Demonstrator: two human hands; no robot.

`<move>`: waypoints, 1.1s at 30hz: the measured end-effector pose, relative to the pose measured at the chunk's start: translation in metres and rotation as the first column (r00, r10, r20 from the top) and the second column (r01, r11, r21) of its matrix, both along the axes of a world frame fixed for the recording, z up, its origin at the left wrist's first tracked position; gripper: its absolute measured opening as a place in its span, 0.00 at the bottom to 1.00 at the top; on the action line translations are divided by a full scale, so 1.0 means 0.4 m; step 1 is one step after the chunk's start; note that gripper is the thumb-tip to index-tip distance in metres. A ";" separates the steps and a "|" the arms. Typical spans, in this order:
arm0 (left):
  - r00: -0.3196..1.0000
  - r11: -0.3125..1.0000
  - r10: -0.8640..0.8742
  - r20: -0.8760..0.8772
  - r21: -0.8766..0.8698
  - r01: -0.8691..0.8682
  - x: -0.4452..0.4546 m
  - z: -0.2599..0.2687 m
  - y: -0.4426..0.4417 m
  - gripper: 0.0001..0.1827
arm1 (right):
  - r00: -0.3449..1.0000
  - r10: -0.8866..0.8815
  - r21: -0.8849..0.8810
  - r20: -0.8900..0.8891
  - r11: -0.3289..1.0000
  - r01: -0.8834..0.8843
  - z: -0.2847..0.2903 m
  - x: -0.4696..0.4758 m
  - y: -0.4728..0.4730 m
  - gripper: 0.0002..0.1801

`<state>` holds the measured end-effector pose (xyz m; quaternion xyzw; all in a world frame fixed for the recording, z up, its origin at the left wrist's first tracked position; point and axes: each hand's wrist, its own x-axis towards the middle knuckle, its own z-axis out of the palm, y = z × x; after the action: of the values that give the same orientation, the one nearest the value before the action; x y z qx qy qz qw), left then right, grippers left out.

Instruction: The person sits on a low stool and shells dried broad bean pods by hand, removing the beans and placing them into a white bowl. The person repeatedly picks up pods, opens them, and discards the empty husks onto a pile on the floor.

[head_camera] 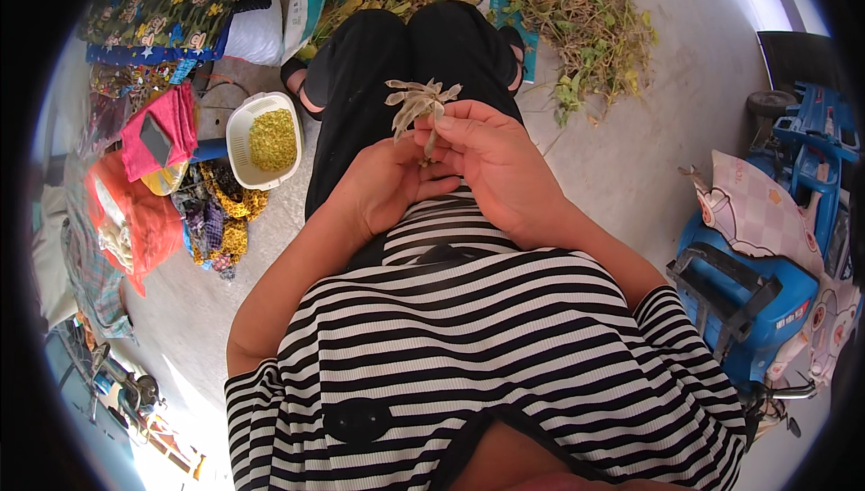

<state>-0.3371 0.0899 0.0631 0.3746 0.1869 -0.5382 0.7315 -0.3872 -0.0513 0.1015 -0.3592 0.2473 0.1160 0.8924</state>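
Observation:
In my right hand (503, 160) a small bunch of dried bean pods (422, 102) is pinched between thumb and fingers, above my lap. The pods are pale tan and fan out from a short stem. My left hand (392, 177) is cupped just below and beside it, fingers curled inward close to the stem's lower end. Some small pale bits show between the hands, but whether the left fingers grip anything is hidden. To the left on the floor, a white plastic basket (234, 136) contains yellow-green shelled beans (273, 139).
Heaps of dried bean plants (595, 38) lie ahead, partly on a teal-and-white woven sack (307, 4). Piled cloth (162, 18), a red plastic bag (152, 221) and patterned fabric scraps (230, 221) are at the left. A blue vehicle (750, 288) with a printed cushion (760, 204) stands right.

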 end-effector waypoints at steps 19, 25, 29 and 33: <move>0.992 0.999 -0.009 0.127 -0.050 0.016 0.026 -0.037 0.036 0.12 | 0.945 0.125 -0.693 0.301 0.710 0.127 -0.099 0.040 -0.083 0.13; 0.973 0.994 0.103 0.205 -0.057 -0.093 0.024 -0.039 0.078 0.08 | 0.842 0.451 -0.952 0.297 0.212 0.222 -0.157 0.073 -0.076 0.16; 0.967 0.986 0.162 0.194 -0.080 -0.149 0.021 -0.043 0.097 0.07 | 0.869 0.475 -0.969 0.137 0.247 0.018 -0.163 0.088 -0.093 0.10; 0.963 0.983 0.179 0.200 -0.068 -0.169 0.020 -0.040 0.094 0.06 | 0.852 0.508 -0.980 0.123 0.195 0.025 -0.164 0.093 -0.109 0.10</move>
<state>-0.3290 0.1276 0.0473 0.3917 0.1290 -0.4349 0.8004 -0.3500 -0.0947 0.0358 -0.8791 0.0020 0.0015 0.4766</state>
